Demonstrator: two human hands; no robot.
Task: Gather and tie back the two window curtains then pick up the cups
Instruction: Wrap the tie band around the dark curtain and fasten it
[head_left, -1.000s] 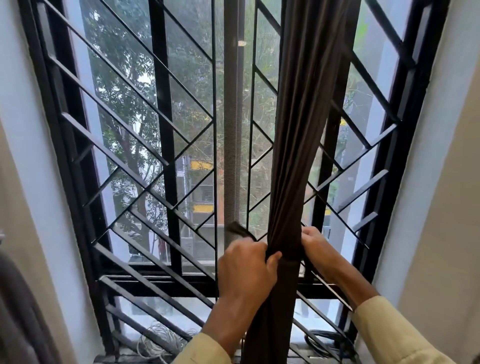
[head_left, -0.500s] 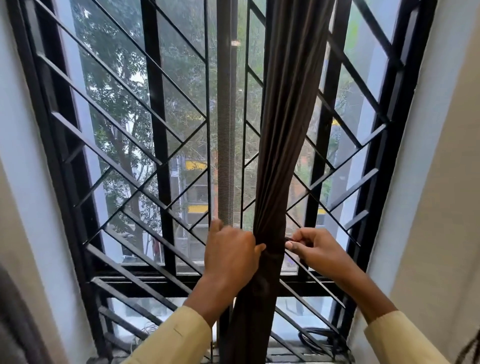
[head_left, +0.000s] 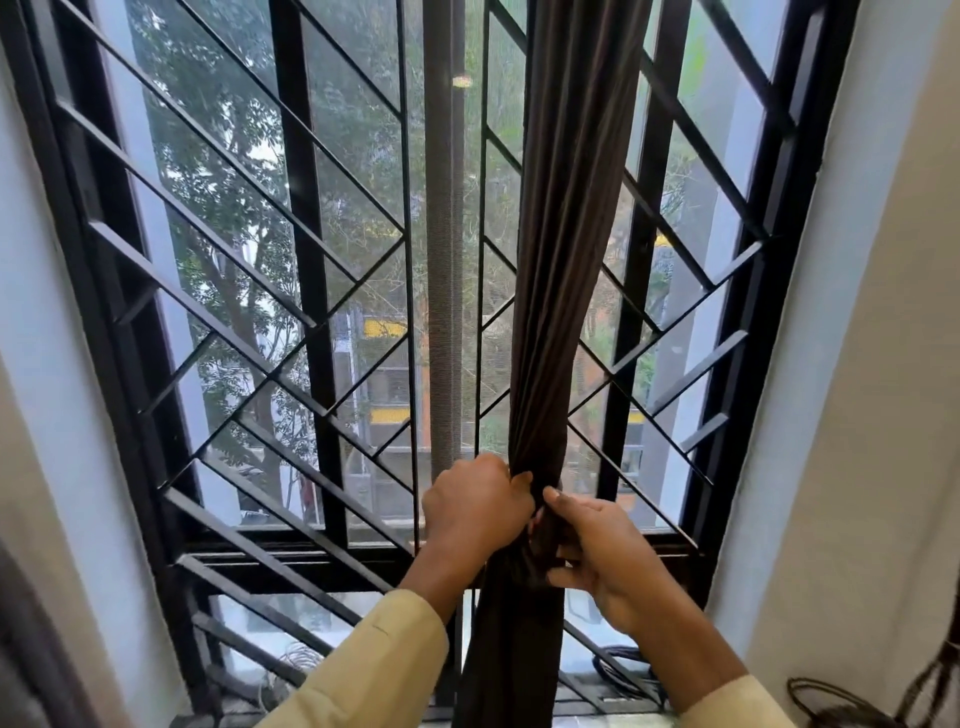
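1. Black window bars (head_left: 304, 260) fill the back, with green trees outside.
2. The person's left hand (head_left: 475, 506) curls tight round the brown curtain (head_left: 566, 260), which hangs in a bunch just right of the middle.
3. The right hand (head_left: 602, 564) was out at the side half a second ago. Now it has come to the front and pinches the cloth, right next to the left hand.
4. That looks like tying, so this curtain seems nearly tied back.
5. No cups show; that step waits.
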